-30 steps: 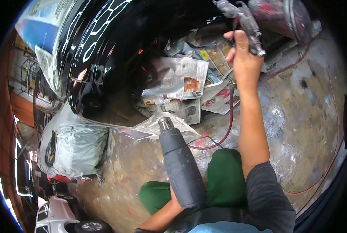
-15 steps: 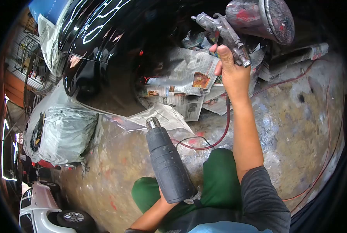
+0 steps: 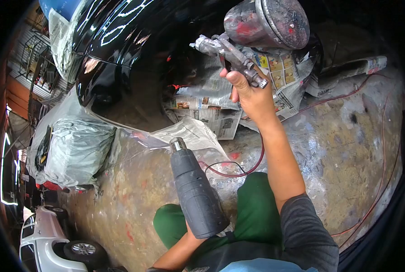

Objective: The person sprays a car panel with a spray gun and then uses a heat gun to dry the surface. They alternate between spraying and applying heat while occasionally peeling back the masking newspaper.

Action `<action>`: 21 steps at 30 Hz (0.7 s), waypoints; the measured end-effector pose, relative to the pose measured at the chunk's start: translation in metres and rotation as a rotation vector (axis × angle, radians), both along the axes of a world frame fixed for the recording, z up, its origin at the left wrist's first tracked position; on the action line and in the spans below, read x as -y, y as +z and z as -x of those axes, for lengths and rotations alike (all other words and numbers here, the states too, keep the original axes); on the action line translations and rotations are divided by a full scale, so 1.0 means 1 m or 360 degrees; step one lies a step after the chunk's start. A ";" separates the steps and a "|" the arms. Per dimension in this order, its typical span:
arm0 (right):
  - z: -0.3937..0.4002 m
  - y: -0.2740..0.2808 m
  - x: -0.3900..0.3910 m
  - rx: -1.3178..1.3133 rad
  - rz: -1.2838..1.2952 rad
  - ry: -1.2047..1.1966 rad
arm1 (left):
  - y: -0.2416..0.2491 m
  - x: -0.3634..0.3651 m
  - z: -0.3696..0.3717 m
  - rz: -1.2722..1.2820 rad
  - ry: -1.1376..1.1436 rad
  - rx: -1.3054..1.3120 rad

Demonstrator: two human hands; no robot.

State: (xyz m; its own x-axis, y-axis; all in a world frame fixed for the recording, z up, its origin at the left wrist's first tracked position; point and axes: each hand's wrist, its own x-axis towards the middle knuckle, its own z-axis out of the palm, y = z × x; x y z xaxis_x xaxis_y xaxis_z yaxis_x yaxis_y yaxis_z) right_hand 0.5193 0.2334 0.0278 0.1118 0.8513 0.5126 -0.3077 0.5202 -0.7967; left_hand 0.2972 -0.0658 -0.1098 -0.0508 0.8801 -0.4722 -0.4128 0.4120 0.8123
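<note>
My right hand [image 3: 251, 93] is closed around a paint-smeared spray gun [image 3: 232, 56], its nozzle pointing left toward a glossy black car panel [image 3: 121, 86]. A paint-stained cup [image 3: 243, 25] with a wide round lid sits on the gun. A dark red hose [image 3: 262, 152] hangs below that hand. Low in the view, my left hand [image 3: 192, 230] grips a grey heat gun [image 3: 195, 188] from beneath, and most of its fingers are hidden behind the tool. The heat gun's metal nozzle [image 3: 177, 143] points up, near a loose newspaper edge.
Newspaper sheets [image 3: 207, 109] cover the area beside the black panel and hang to the stained floor [image 3: 329, 149]. A thin red hose [image 3: 379, 190] runs along the right. At left are a bundle under a pale plastic cover [image 3: 77, 152] and a white vehicle [image 3: 53, 240].
My right hand has carried the spray gun and its cup leftward and slightly down, closer to the black panel. The left hand and heat gun have hardly moved.
</note>
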 end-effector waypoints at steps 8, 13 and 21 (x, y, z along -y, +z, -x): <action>-0.019 0.010 -0.009 -0.0075 -0.0117 -0.0244 | -0.023 0.011 0.004 -0.0365 -0.0364 -0.1362; -0.033 0.013 -0.014 -0.0122 -0.0155 -0.0374 | 0.014 0.008 -0.025 -0.0725 -0.0311 -0.1532; -0.056 0.015 -0.021 -0.0147 -0.0170 -0.0587 | 0.015 0.015 -0.031 -0.0745 -0.0498 -0.1851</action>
